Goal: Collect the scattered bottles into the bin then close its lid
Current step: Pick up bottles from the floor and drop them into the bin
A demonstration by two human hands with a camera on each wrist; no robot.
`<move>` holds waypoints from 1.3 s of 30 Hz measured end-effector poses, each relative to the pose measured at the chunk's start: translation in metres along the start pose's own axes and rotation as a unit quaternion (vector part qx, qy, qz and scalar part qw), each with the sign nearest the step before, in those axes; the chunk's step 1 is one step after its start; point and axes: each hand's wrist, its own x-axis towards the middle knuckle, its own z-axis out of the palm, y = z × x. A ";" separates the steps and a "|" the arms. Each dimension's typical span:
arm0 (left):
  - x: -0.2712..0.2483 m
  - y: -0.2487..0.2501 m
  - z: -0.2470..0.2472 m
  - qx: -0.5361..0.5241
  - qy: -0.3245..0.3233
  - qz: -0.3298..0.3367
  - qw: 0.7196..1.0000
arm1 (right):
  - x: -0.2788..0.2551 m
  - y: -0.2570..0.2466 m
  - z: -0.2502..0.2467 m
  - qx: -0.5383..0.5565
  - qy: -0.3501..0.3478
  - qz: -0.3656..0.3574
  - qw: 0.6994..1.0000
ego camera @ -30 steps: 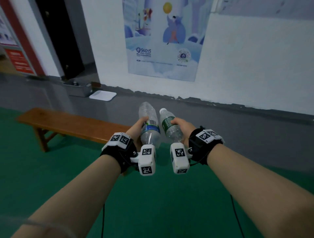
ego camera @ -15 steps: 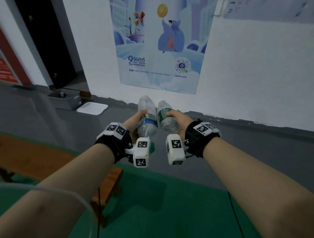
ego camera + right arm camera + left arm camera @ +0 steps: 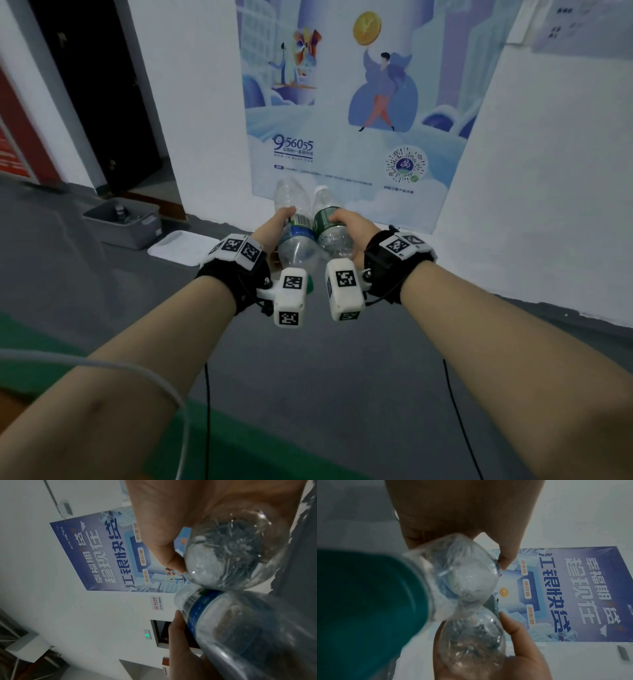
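My left hand [image 3: 279,226] grips a clear bottle with a blue label [image 3: 296,240], its green cap [image 3: 310,284] pointing back toward my wrist. My right hand [image 3: 346,226] grips a clear bottle with a green label [image 3: 329,222], white cap up. The two bottles touch side by side at chest height. In the left wrist view the green cap [image 3: 359,608] fills the left side, with the blue-label bottle [image 3: 467,577] beyond it. In the right wrist view the green-label bottle [image 3: 231,554] shows its base. The open grey bin [image 3: 123,222] stands on the floor at far left, its white lid [image 3: 181,245] lying flat beside it.
A white wall with a large blue poster [image 3: 342,120] is straight ahead. A dark doorway [image 3: 102,102] opens behind the bin. The grey floor [image 3: 308,377] runs to the wall, with green matting [image 3: 239,455] under me. Thin cables hang from both wrists.
The view has swung left and moved closer to the wall. The bench has dropped out of sight, and the bin and lid look nearer. Both hands still hold their bottles.
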 end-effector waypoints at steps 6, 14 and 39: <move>0.137 0.088 -0.101 -0.003 0.058 0.021 0.998 | 0.170 -0.058 0.100 -0.018 -0.056 -0.011 0.998; 0.327 0.184 -0.314 -0.033 0.233 0.075 0.969 | 0.420 -0.108 0.315 -0.093 -0.194 -0.046 0.975; 0.760 0.424 -0.981 -0.046 0.420 -0.021 0.906 | 0.994 -0.162 0.988 -0.205 -0.269 0.021 0.941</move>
